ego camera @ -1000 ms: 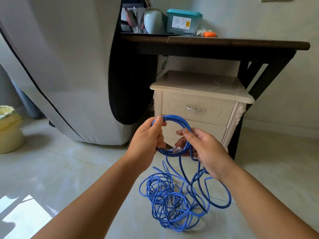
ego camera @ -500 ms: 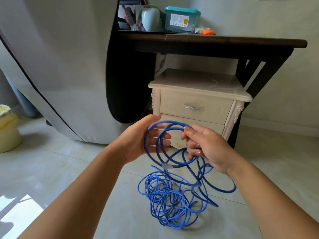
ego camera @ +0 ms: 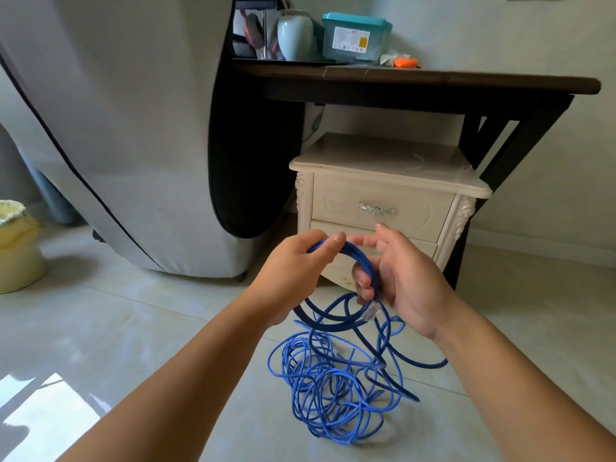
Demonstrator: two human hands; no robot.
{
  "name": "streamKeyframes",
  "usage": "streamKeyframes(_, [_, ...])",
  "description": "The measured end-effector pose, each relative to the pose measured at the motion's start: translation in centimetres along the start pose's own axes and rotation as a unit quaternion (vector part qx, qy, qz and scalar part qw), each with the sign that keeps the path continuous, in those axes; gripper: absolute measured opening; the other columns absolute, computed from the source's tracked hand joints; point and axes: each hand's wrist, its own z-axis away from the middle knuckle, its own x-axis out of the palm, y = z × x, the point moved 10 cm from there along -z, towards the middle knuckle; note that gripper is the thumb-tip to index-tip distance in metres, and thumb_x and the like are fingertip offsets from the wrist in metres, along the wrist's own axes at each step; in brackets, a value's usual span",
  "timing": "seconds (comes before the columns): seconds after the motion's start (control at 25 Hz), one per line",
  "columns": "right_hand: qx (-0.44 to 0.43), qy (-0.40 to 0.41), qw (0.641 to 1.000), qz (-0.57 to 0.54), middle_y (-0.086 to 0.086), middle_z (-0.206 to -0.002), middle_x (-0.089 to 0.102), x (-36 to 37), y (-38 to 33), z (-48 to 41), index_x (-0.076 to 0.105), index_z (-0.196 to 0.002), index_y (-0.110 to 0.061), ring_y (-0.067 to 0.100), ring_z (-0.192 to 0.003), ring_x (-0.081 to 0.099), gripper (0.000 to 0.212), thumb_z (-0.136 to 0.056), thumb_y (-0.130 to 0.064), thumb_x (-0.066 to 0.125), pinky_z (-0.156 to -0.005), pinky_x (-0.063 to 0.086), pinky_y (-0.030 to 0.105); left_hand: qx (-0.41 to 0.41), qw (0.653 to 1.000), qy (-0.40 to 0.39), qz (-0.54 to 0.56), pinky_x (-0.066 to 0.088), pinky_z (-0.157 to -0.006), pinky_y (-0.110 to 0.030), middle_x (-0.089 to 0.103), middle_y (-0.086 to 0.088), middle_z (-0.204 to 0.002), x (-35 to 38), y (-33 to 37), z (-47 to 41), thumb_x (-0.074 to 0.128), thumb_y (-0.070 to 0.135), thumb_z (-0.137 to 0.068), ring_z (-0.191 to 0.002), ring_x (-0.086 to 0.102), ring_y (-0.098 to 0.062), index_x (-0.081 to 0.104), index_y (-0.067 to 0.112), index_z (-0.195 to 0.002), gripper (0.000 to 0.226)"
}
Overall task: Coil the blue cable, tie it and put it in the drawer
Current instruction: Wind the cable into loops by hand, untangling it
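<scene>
Over on my left, my left hand (ego camera: 293, 268) is closing again: half a second ago its palm was lying open behind wide, slack loops, and now its fingers (ego camera: 328, 251) and thumb are curling over the top of the bundle and gripping it. Between my hands, the long thin blue cable (ego camera: 366, 265) is drawing back into one tight ring, the way it was sitting a second ago, only with another turn seemingly added. Its clear plastic plug (ego camera: 371, 310) is hanging just below the ring. Most of the length is still lying in a tangled heap on the pale tiled floor (ego camera: 133, 328) beneath my wrists, with strands rising from it to the ring. Moving right, my right hand (ego camera: 410, 288) is holding the ring's right side. Its lower fingers (ego camera: 361, 278) are curling round the strands, while the thumb and forefinger are lifting free and pointing up. To me this means the coiling is going turn by turn and is only in its early part. I am judging that many more loops are waiting, and that the heap may be snagging as I pull from it. Behind my hands, the top drawer (ego camera: 350, 201) of the cream carved nightstand is staying closed, so tying and stowing are both still waiting.
</scene>
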Motion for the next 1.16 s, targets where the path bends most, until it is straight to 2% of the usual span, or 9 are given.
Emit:
streamKeyframes(0.08, [0.033,-0.034,0.997,0.055,0.010,-0.067,0.064,-0.1,0.6,0.3,0.060,-0.111,-0.009,0.024,-0.063,0.064,0.061,-0.092,-0.062,0.037,-0.070,0.046,0.035,-0.016,0.999,0.031,0.037,0.026,-0.047,-0.025,0.034,0.002,-0.057,-0.7,-0.4,0.1,0.056,0.043,-0.097,-0.049,0.029,-0.011,0.058,0.014,-0.074,0.038])
streamKeyframes(0.16, [0.036,-0.084,0.993,0.076,0.010,-0.087,0.074,0.2,0.8,1.0,0.063,-0.110,-0.009,0.022,-0.084,0.071,0.064,-0.080,-0.065,0.058,-0.073,0.052,0.027,-0.047,0.993,0.058,0.092,0.026,-0.047,-0.024,0.033,0.002,-0.059,-1.4,-1.2,0.1,0.056,0.043,-0.097,-0.050,0.029,-0.011,0.057,0.014,-0.071,0.039])
streamKeyframes(0.28, [0.007,-0.135,0.987,0.093,0.008,-0.107,0.074,1.2,0.8,1.8,0.055,-0.122,-0.011,0.014,-0.101,0.069,0.052,-0.076,-0.021,0.078,-0.080,0.050,0.017,-0.089,0.976,0.087,0.180,0.023,-0.049,-0.024,0.033,0.003,-0.059,-2.0,-2.1,0.1,0.057,0.041,-0.098,-0.050,0.027,-0.010,0.056,0.014,-0.071,0.038])
streamKeyframes(0.36, [-0.007,-0.093,0.994,0.066,0.009,-0.103,0.075,0.8,0.7,1.5,0.058,-0.116,-0.009,0.015,-0.095,0.071,0.045,-0.075,-0.005,0.075,-0.077,0.051,0.017,-0.105,0.966,0.097,0.218,0.022,-0.049,-0.025,0.032,0.003,-0.058,-1.8,-2.6,0.2,0.057,0.041,-0.098,-0.049,0.025,-0.010,0.055,0.013,-0.073,0.037])
streamKeyframes(0.48, [-0.023,-0.048,0.998,-0.025,0.013,-0.093,0.075,0.6,0.3,1.5,0.062,-0.105,-0.005,0.021,-0.082,0.073,0.030,-0.076,-0.011,0.063,-0.070,0.054,0.021,-0.099,0.962,0.098,0.233,0.023,-0.044,-0.022,0.032,0.004,-0.057,-1.4,-2.2,0.4,0.054,0.041,-0.099,-0.048,0.025,-0.009,0.054,0.013,-0.076,0.037])
streamKeyframes(0.6, [-0.046,-0.034,0.996,-0.068,0.015,-0.093,0.075,0.9,0.0,1.6,0.063,-0.102,-0.007,0.025,-0.090,0.071,0.022,-0.082,-0.017,0.058,-0.080,0.055,0.029,-0.073,0.965,0.119,0.223,0.025,-0.045,-0.023,0.033,0.006,-0.056,-1.3,-1.7,0.8,0.050,0.041,-0.101,-0.049,0.027,-0.009,0.053,0.014,-0.076,0.037])
streamKeyframes(0.68, [-0.059,-0.005,0.996,-0.060,0.010,-0.086,0.074,1.0,0.2,1.6,0.061,-0.102,-0.008,0.028,-0.090,0.071,0.014,-0.092,-0.015,0.053,-0.078,0.053,0.031,-0.051,0.967,0.142,0.204,0.024,-0.047,-0.027,0.033,0.005,-0.055,-1.3,-1.5,1.1,0.049,0.043,-0.101,-0.048,0.028,-0.010,0.053,0.014,-0.075,0.038])
streamKeyframes(0.88, [-0.058,0.079,0.995,-0.025,0.000,-0.067,0.064,0.4,1.0,1.1,0.059,-0.108,-0.012,0.021,-0.072,0.065,0.020,-0.105,-0.014,0.040,-0.072,0.048,0.035,-0.030,0.964,0.183,0.191,0.024,-0.051,-0.032,0.033,0.003,-0.058,-1.2,-1.5,1.7,0.048,0.044,-0.101,-0.053,0.026,-0.012,0.056,0.016,-0.076,0.038])
streamKeyframes(1.16, [-0.019,0.081,0.993,-0.088,0.002,-0.059,0.059,1.1,1.8,0.6,0.059,-0.105,-0.008,0.018,-0.060,0.060,0.016,-0.103,-0.012,0.044,-0.068,0.046,0.036,0.001,0.972,0.194,0.137,0.026,-0.049,-0.030,0.034,0.002,-0.057,-1.7,-1.0,1.8,0.047,0.045,-0.101,-0.050,0.029,-0.012,0.056,0.013,-0.079,0.040])
